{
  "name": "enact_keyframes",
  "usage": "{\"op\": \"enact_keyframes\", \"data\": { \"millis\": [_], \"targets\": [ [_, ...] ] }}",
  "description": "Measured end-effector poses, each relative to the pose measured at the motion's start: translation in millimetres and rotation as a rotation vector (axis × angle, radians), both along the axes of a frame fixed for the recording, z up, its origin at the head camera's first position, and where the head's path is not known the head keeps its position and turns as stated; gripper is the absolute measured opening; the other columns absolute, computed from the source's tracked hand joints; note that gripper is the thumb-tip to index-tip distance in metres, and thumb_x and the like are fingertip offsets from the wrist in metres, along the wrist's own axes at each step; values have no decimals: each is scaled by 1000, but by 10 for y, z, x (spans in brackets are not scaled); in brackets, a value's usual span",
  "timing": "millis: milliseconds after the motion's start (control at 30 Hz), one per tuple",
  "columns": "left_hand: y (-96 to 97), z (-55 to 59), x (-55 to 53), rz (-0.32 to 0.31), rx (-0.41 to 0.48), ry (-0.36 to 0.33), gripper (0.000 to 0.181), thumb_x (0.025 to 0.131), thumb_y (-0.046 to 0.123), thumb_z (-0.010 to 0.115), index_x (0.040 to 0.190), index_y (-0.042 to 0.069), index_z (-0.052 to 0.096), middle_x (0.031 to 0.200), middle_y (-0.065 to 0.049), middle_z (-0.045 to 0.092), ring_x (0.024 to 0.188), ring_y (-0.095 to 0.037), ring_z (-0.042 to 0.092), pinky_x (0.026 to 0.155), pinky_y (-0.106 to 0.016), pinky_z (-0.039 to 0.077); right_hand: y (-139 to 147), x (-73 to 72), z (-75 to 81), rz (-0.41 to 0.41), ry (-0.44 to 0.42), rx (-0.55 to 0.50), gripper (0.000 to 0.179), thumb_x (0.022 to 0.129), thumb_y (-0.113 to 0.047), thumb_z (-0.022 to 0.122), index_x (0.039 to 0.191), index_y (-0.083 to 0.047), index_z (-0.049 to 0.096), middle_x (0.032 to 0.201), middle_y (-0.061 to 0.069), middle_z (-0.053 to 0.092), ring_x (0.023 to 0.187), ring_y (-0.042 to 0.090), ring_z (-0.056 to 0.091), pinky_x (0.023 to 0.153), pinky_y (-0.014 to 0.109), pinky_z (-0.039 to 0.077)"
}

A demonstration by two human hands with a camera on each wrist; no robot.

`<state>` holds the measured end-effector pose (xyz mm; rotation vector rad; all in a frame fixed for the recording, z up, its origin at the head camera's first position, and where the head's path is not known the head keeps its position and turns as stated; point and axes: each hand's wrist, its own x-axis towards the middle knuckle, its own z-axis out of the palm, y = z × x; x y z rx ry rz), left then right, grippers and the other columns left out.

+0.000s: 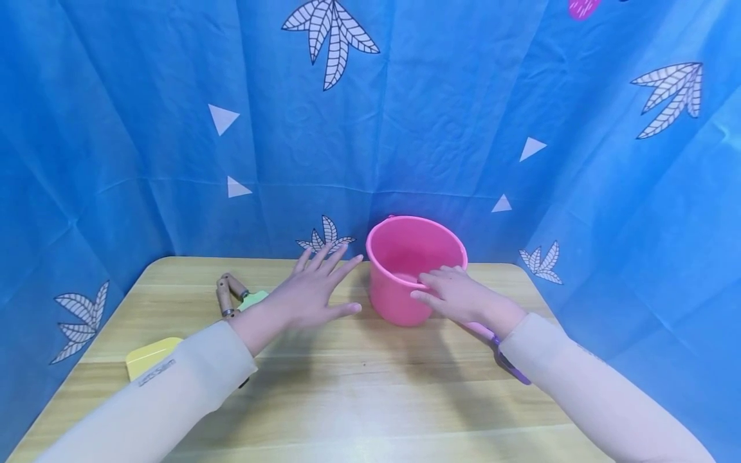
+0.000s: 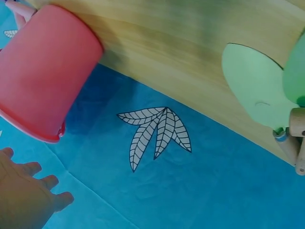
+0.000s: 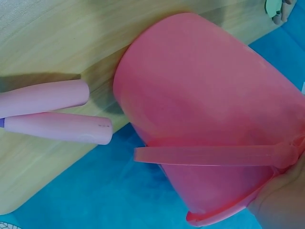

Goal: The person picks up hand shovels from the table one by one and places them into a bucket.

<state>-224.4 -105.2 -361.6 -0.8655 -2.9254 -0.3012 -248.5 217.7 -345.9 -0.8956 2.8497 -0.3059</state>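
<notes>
A pink bucket point(image 1: 399, 305) stands upright near the table's back edge. My right hand point(image 1: 457, 296) grips its rim at the front right, fingers over the edge and thumb on the outside. In the right wrist view, that hand point(image 3: 281, 200) meets the rim beside the joint of the bucket's pink handle point(image 3: 214, 155), which hangs down along the wall. Left of the bucket, my left hand point(image 1: 309, 292) is held over the table with fingers spread and nothing in it. The left wrist view shows its fingers apart from the bucket point(image 2: 47, 71).
Green tools point(image 2: 257, 86) with wooden handles point(image 1: 224, 296) lie at the back left, partly behind the left arm. A yellow object point(image 1: 152, 357) is nearer on the left. Two pink-handled tools point(image 3: 57, 128) with purple parts lie to the right. Blue patterned cloth point(image 1: 370, 128) surrounds the table.
</notes>
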Motion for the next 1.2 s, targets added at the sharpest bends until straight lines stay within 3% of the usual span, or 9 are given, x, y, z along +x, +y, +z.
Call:
{"op": "enact_keyframes", "data": {
  "millis": [133,367,533,667,967,1200],
  "targets": [
    [48,30,-26,3,1,-1,92,85,88,22,161,36,7,168,0,-3,153,-31,-9,117,-59,-7,-10,-1,-6,-6,-5,0,48,99,-58,50,128,-22,62,104,-12,62,104,16,52,97,48,40],
    [140,52,-65,-10,27,-15,93,85,88,24,161,36,8,168,-2,2,153,-31,-7,117,-60,-5,-10,-11,-5,-6,-5,4,58,96,-68,45,126,-23,63,102,-13,62,104,15,54,97,49,41],
    [210,19,-82,-20,15,-27,93,84,88,25,160,37,7,168,-2,4,153,-31,-8,117,-60,-5,-13,-3,5,-15,-7,11,66,94,-72,42,133,-21,61,112,-10,64,108,17,54,100,50,40],
    [257,-17,-85,-20,21,-48,95,84,88,27,161,35,11,168,-2,5,153,-32,-7,117,-60,-3,-14,-8,3,-18,-11,4,65,94,-72,42,132,-22,61,110,-10,64,107,17,54,100,50,40],
    [329,-51,-150,-43,36,-5,92,86,85,31,161,35,12,168,-3,9,153,-32,-2,118,-61,-1,-6,-33,-8,-16,5,16,66,95,-71,43,133,-21,61,112,-8,65,109,18,56,101,52,40],
    [351,-72,-206,-37,4,-10,91,88,83,32,161,33,11,168,-4,6,153,-33,-3,118,-60,-1,6,-35,-20,-2,3,7,64,96,-66,47,137,-18,59,120,-4,65,114,21,55,103,55,38]
  ]
}}
